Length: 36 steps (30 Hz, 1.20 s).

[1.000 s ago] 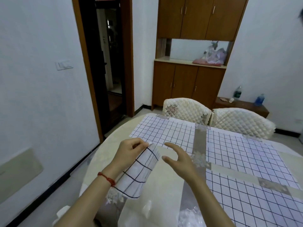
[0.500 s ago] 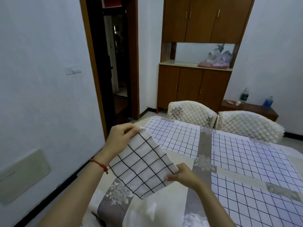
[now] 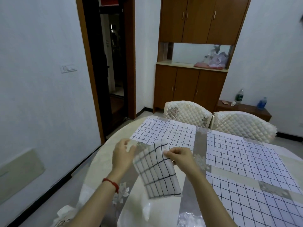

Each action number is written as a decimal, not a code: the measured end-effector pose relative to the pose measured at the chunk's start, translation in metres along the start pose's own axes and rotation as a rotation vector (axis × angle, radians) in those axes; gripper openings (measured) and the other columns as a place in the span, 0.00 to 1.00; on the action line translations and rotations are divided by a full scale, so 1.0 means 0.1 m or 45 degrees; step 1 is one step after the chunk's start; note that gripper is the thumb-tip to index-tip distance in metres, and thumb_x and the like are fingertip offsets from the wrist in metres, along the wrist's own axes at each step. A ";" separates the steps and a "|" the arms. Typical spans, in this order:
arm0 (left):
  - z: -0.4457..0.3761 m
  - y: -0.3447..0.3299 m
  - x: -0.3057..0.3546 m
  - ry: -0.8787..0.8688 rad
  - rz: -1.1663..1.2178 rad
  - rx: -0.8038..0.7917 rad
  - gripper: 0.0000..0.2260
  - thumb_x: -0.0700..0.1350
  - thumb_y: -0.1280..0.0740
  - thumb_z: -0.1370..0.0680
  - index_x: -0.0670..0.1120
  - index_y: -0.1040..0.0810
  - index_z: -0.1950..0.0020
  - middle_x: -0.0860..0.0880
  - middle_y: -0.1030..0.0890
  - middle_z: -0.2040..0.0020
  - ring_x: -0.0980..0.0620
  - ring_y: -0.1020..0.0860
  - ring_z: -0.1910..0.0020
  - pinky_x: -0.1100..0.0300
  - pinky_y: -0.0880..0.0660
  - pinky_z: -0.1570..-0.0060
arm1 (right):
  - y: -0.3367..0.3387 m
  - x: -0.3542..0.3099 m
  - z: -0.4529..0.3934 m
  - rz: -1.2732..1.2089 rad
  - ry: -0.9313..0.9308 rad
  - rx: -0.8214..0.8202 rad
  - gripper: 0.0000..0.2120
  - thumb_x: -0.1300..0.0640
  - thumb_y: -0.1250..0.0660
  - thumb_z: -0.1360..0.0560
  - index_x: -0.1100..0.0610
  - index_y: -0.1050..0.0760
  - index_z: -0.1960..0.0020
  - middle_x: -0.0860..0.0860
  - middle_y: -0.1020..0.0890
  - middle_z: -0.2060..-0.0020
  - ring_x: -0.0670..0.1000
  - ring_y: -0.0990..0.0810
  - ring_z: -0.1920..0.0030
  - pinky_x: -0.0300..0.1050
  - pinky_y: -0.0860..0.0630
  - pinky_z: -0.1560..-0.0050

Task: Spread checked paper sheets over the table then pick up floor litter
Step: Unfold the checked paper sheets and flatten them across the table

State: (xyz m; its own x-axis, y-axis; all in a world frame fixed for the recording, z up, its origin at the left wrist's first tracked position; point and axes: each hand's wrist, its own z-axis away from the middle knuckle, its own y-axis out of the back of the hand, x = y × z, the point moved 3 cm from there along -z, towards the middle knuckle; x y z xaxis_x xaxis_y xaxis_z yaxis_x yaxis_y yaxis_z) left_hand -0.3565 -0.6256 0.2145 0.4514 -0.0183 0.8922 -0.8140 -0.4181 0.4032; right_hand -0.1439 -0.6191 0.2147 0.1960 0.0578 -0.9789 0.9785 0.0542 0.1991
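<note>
A folded checked paper sheet [image 3: 157, 171], white with dark grid lines, hangs above the round table [image 3: 105, 153] near its left side. My right hand [image 3: 179, 157] pinches the sheet's top right corner. My left hand [image 3: 122, 155] holds the sheet's upper left edge, fingers curled round it. Three checked sheets lie flat on the table: one at the far left [image 3: 165, 133], one at the far right [image 3: 242, 154], one at the near right [image 3: 255, 205].
Two quilted cream chairs [image 3: 186, 112] [image 3: 244, 123] stand at the table's far edge. A wooden cabinet [image 3: 188, 87] and a low bench with bottles [image 3: 242, 107] line the back wall. A dark doorway [image 3: 111, 63] opens at left. White crumpled material [image 3: 65, 212] lies low at left.
The sheet has turned from a broad diagonal spread to a narrow hanging fold. My right hand rose from its lower corner to its top corner; my left hand shifted lower and right.
</note>
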 end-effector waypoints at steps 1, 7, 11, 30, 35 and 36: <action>0.10 -0.09 0.05 -0.009 0.038 -0.065 0.03 0.45 0.32 0.26 0.46 0.22 0.54 0.48 0.19 0.55 0.48 0.22 0.53 0.61 0.30 0.57 | -0.05 -0.01 0.00 0.035 -0.006 0.000 0.16 0.57 0.27 0.31 0.53 0.25 0.76 0.44 0.25 0.80 0.42 0.29 0.76 0.33 0.31 0.73; 0.37 -0.44 0.18 0.180 0.253 -0.419 0.11 0.52 0.30 0.28 0.46 0.20 0.65 0.52 0.20 0.70 0.56 0.22 0.69 0.64 0.23 0.68 | -0.24 0.00 0.05 0.275 0.038 -0.021 0.15 0.57 0.27 0.34 0.52 0.28 0.76 0.45 0.27 0.79 0.40 0.34 0.77 0.31 0.38 0.75; 0.35 -0.46 0.16 0.286 0.317 -0.483 0.10 0.47 0.30 0.28 0.45 0.21 0.67 0.53 0.21 0.76 0.60 0.22 0.74 0.64 0.23 0.72 | -0.27 -0.01 0.10 0.413 0.066 -0.105 0.11 0.56 0.26 0.34 0.60 0.24 0.69 0.50 0.23 0.72 0.44 0.30 0.71 0.32 0.35 0.71; 0.14 -0.24 0.14 -0.391 -0.300 -0.409 0.14 0.50 0.29 0.30 0.53 0.22 0.46 0.59 0.21 0.49 0.58 0.24 0.49 0.66 0.28 0.50 | 0.00 -0.25 0.07 0.850 0.275 -0.072 0.04 0.57 0.32 0.28 0.51 0.22 0.61 0.43 0.20 0.68 0.43 0.24 0.65 0.38 0.28 0.63; 0.18 -0.45 0.33 -0.575 -0.240 -0.627 0.07 0.47 0.30 0.28 0.49 0.18 0.51 0.50 0.16 0.55 0.53 0.20 0.53 0.52 0.24 0.49 | -0.11 -0.39 0.10 0.948 0.437 -0.138 0.02 0.55 0.33 0.28 0.51 0.21 0.58 0.48 0.18 0.65 0.46 0.23 0.62 0.43 0.26 0.60; 0.16 -0.44 0.35 -0.557 -0.240 -0.619 0.05 0.47 0.31 0.28 0.48 0.18 0.55 0.49 0.16 0.60 0.52 0.20 0.58 0.52 0.23 0.53 | -0.08 -0.39 0.10 0.940 0.421 -0.129 0.02 0.53 0.32 0.29 0.50 0.22 0.59 0.47 0.19 0.67 0.45 0.24 0.65 0.42 0.28 0.63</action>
State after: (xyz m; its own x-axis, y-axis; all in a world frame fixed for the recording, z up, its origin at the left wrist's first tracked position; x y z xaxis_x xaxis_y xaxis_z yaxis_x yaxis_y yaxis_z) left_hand -0.2992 -0.6220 0.2243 0.6244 -0.3935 0.6748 -0.7328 0.0040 0.6804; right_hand -0.1583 -0.6321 0.2510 0.7437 0.4041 -0.5325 0.5907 -0.0243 0.8065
